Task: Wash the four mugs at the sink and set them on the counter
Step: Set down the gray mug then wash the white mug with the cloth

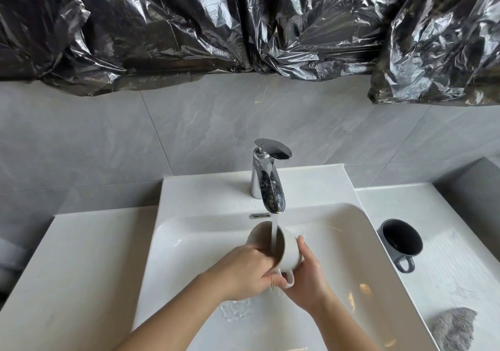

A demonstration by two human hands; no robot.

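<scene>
A white mug (290, 253) is tilted under the running chrome tap (267, 177), over the white sink basin (338, 242). Water streams into its mouth. My left hand (243, 272) has its fingers inside the mug, against the inner wall. My right hand (308, 277) grips the mug's body from the right, just above the handle. A dark grey mug (401, 242) stands upright on the right counter (454, 269), handle toward me. No other mugs show in this view.
A grey fluffy cloth (454, 329) lies on the right counter near the front edge. The left counter (75, 269) is bare white. Grey tiles and crumpled black plastic sheeting (243, 25) cover the wall behind.
</scene>
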